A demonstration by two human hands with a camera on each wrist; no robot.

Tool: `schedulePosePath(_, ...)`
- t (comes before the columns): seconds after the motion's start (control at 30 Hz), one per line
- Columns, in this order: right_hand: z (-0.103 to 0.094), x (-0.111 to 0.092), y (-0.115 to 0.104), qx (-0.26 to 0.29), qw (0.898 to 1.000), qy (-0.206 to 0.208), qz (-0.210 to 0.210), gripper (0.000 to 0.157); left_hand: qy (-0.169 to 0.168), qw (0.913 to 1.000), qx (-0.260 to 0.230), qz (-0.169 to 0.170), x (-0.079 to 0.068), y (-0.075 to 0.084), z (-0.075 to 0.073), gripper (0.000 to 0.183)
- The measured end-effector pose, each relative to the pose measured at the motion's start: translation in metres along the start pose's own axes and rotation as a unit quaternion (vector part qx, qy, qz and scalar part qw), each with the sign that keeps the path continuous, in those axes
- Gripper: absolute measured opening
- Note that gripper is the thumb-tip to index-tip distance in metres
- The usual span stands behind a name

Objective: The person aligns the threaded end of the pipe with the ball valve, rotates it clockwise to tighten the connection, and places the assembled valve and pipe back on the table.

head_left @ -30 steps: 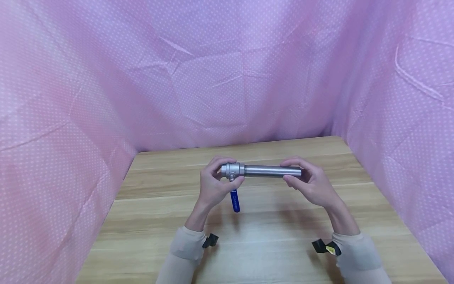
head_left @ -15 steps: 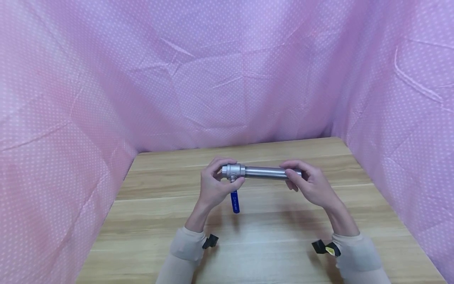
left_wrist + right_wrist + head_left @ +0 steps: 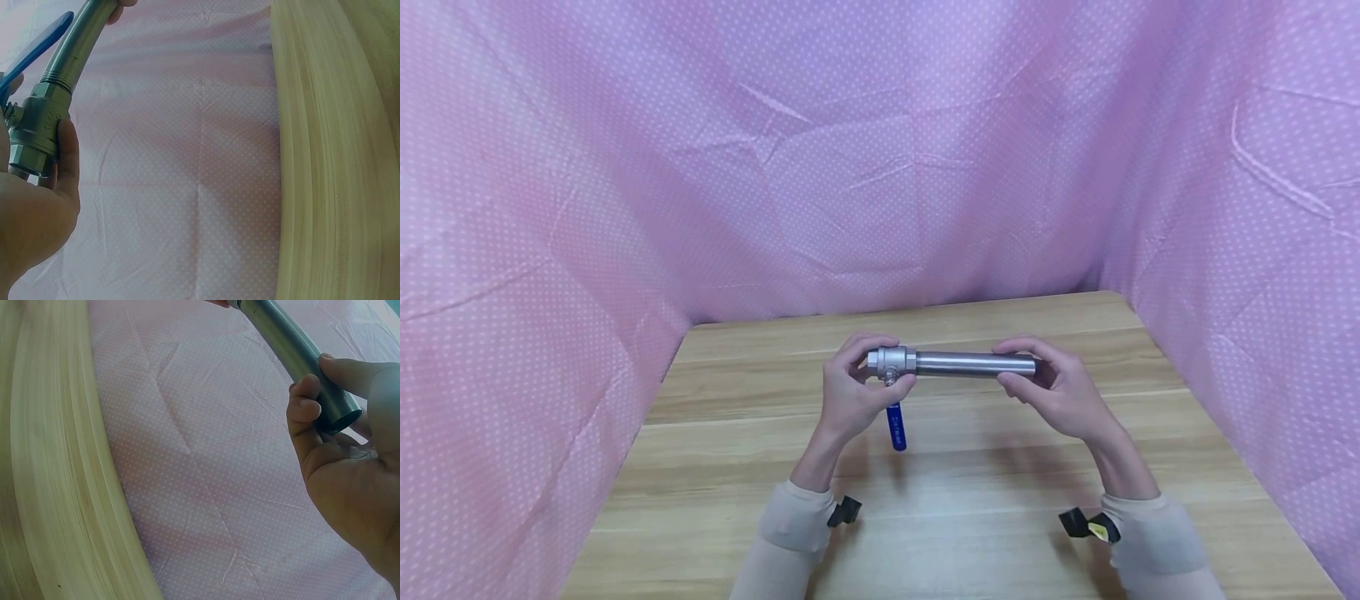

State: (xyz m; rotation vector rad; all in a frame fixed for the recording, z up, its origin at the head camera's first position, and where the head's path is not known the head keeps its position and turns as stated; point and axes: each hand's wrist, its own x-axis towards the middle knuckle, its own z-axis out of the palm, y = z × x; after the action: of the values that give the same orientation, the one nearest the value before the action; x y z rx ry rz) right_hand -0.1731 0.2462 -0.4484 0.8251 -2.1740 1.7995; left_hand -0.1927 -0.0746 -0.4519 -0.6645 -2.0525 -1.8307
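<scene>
- A worktop [image 3: 955, 533] with pale, streaky wood grain spreads below; soft shadows and a patch of glare lie on its near half.
- Pink cloth [image 3: 880, 167] with small white dots, creased in places, hangs behind the far edge and along the left and right edges, closing in 3 sides.
- A metal ball valve [image 3: 892, 359] and a steel pipe [image 3: 973, 364] are held above the worktop, joined end to end and roughly parallel to the far edge, nearer that edge than the near one.
- The pipe's outer end is hollow and dark inside in the right wrist view; a few threads show where it meets the valve in the left wrist view.
- The valve's blue lever handle [image 3: 897, 427] points toward the near edge.
- The left hand [image 3: 853, 387] grips the valve, thumb on the near side, fingers behind.
- The right hand [image 3: 1060, 387] grips the pipe's free end between thumb and fingers.
- Light sleeves [image 3: 1161, 533] cover the 2 forearms, each with a small black device [image 3: 847, 511] at the wrist.
</scene>
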Motion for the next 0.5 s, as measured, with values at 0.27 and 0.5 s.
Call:
schedulePosePath(0.27,0.0003,0.0006,-0.0009,-0.025,1.0,0.004,-0.005,0.03,-0.003,1.0,-0.003,0.001,-0.0004,0.0007,0.0002,0.049)
schedulePosePath(0.5,0.0016,0.0011,-0.0011,-0.029,1.0,0.002,0.002,0.023,-0.006,1.0,-0.004,0.001,-0.0013,0.0009,0.0003,0.047)
